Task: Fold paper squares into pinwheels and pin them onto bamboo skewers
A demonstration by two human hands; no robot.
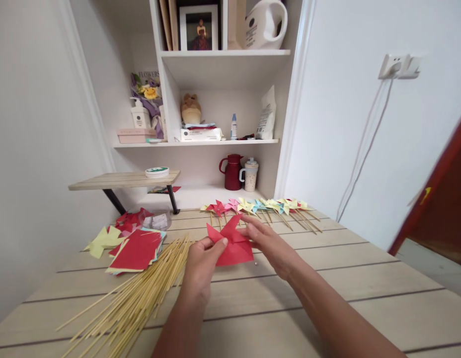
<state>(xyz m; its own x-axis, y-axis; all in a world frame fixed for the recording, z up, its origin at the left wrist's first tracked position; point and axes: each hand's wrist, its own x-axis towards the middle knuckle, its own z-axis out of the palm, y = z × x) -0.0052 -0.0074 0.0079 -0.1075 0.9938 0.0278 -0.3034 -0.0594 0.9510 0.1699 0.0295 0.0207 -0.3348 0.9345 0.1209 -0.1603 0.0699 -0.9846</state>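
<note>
Pinched between the left hand (203, 258) and right hand (266, 241), a half-folded red paper pinwheel (232, 243) is held above the worktop (327, 298) middle. Thin, light and easily creased, it is best taken by its folded corners. Bamboo skewers (141, 293) lie toward the near left edge.

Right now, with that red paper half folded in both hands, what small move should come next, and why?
Probably fold the next loose corner into the middle. The red paper is held by the left hand and right hand, with some points already turned in like the finished pinwheels behind. The sticks lie untouched, so mounting likely comes later.
</note>
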